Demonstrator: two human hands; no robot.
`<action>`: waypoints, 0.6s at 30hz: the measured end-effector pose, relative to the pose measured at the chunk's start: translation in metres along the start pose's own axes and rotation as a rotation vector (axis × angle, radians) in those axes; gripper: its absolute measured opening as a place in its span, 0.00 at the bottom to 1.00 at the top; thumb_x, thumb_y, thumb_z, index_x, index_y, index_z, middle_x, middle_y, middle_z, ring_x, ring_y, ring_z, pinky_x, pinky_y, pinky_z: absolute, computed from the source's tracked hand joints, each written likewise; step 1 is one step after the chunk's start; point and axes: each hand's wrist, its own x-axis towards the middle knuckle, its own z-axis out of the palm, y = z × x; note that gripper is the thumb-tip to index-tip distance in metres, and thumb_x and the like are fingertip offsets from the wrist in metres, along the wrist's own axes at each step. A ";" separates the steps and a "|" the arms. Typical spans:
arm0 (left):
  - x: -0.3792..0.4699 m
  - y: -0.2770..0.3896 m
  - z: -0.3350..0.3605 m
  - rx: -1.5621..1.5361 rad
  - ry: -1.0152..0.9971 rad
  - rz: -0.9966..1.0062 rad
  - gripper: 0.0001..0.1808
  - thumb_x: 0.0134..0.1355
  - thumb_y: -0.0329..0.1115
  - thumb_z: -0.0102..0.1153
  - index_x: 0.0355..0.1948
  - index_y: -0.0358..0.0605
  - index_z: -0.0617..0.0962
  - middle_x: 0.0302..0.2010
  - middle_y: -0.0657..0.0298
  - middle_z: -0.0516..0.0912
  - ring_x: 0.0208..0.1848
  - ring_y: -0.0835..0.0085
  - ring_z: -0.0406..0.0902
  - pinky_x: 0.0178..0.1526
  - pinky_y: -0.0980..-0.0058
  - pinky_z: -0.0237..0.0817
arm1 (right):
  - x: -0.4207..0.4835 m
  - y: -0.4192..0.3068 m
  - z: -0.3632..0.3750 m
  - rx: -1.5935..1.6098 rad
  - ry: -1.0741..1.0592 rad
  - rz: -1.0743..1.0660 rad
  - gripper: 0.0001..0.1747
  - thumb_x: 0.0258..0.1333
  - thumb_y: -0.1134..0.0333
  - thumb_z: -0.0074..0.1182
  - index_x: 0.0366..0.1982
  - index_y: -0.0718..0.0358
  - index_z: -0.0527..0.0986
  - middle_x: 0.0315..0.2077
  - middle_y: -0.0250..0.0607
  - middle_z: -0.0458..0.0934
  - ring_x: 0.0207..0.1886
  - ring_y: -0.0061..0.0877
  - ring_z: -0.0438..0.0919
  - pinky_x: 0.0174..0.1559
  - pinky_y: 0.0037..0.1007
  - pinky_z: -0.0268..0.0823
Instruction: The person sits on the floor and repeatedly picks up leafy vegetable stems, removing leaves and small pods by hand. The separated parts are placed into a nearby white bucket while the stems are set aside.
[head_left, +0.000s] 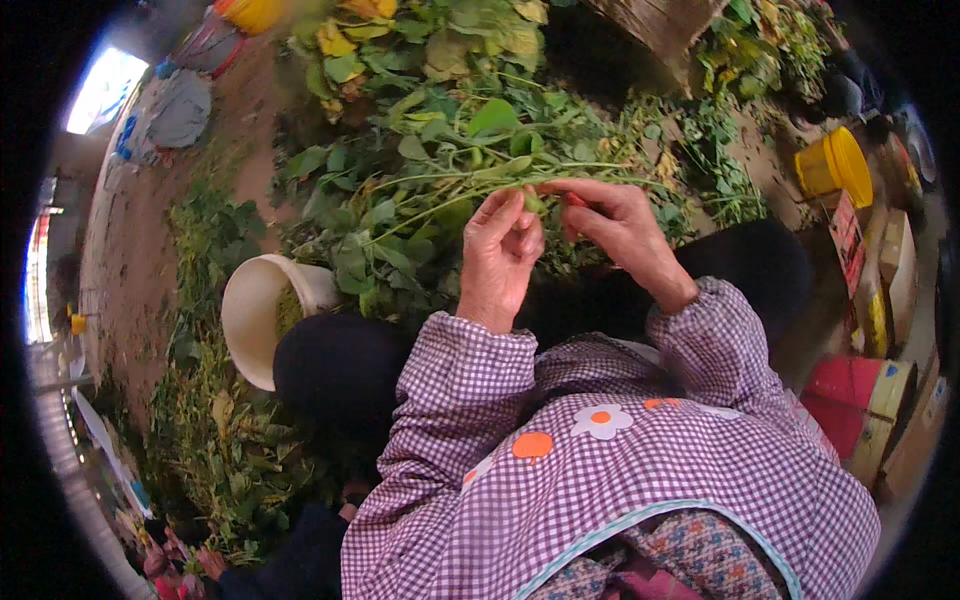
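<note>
My left hand (501, 240) pinches a green pod (534, 204) between thumb and fingers, just below several cut green stems. Close at its right, my right hand (619, 225) is curled around a small red object (574, 199), too covered to name, its index finger at the stems. Leafy green bean plants (420, 202) with pods lie in a heap before me, under and beyond both hands. At the left, beside my dark-clothed knee, a white plastic bucket (251, 322) leans with its mouth to the left and holds small green contents (288, 311).
A yellow bucket (825, 165) stands at the right, with a red and pale yellow container (847, 405) nearer me. More plants (225, 442) cover the ground at the lower left, where another person's hand (212, 562) shows. Filled sacks (180, 109) lie at the upper left.
</note>
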 end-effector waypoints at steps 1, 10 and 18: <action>-0.001 -0.005 -0.002 0.047 0.049 0.001 0.07 0.59 0.33 0.55 0.36 0.42 0.76 0.20 0.71 0.70 0.18 0.82 0.63 0.20 0.84 0.52 | -0.003 0.005 -0.002 -0.063 0.007 0.029 0.15 0.52 0.73 0.50 0.42 0.68 0.76 0.24 0.31 0.74 0.26 0.13 0.70 0.29 0.19 0.64; -0.001 -0.010 0.001 0.268 0.100 0.030 0.04 0.56 0.29 0.56 0.29 0.40 0.76 0.17 0.69 0.72 0.13 0.82 0.63 0.15 0.84 0.49 | -0.002 0.023 0.006 -0.077 0.185 0.015 0.08 0.49 0.70 0.58 0.28 0.69 0.77 0.19 0.24 0.73 0.24 0.09 0.66 0.26 0.17 0.60; -0.009 0.006 0.026 0.306 0.055 0.063 0.04 0.57 0.28 0.58 0.32 0.39 0.75 0.21 0.68 0.75 0.13 0.86 0.62 0.14 0.87 0.47 | 0.010 -0.014 -0.013 0.074 -0.098 0.208 0.14 0.53 0.64 0.54 0.17 0.62 0.75 0.12 0.18 0.65 0.16 0.07 0.56 0.17 0.18 0.44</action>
